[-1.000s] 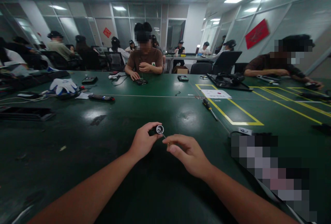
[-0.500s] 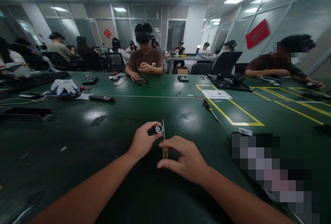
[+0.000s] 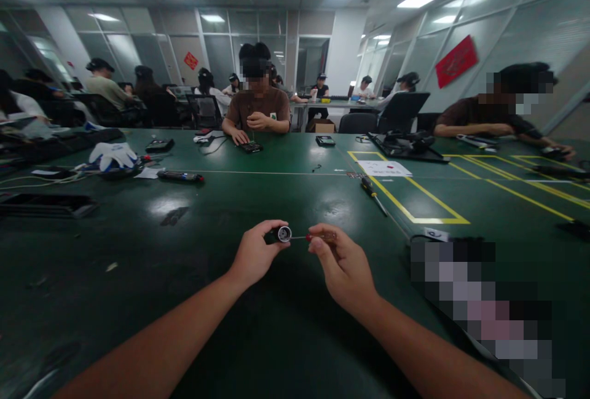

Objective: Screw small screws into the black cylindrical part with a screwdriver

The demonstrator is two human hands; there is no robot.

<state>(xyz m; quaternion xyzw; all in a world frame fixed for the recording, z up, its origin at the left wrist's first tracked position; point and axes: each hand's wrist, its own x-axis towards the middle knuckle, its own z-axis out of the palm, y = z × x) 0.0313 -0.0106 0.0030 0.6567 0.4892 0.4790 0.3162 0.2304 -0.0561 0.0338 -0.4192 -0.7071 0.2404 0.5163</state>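
Between the thumb and fingers of my left hand (image 3: 255,252) is a small dark cylindrical part (image 3: 284,234) with a light ring at its end. The open end faces me, and some inner detail shows; its exact kind is unclear. My right hand (image 3: 346,264) is closed round the clear handle of a small screwdriver (image 3: 303,237) with a red collar. The thin shaft points left, and its tip reaches the rim of the ringed end. Whether the tip is inside or only beside it I cannot tell. Both hands are above the green table (image 3: 221,300).
A yellow-and-black screwdriver (image 3: 374,195) lies beyond my right hand, near a white sheet (image 3: 385,168). To the left are white gloves (image 3: 113,156), a dark pen-like tool (image 3: 180,176) and a black tray (image 3: 48,204). A co-worker (image 3: 257,107) sits opposite; another sits at right.
My right hand has turned the screwdriver from pointing away from me to pointing left, its tip now at the cylindrical part's end. My fingers have closed round the handle; my left hand is nearly still.
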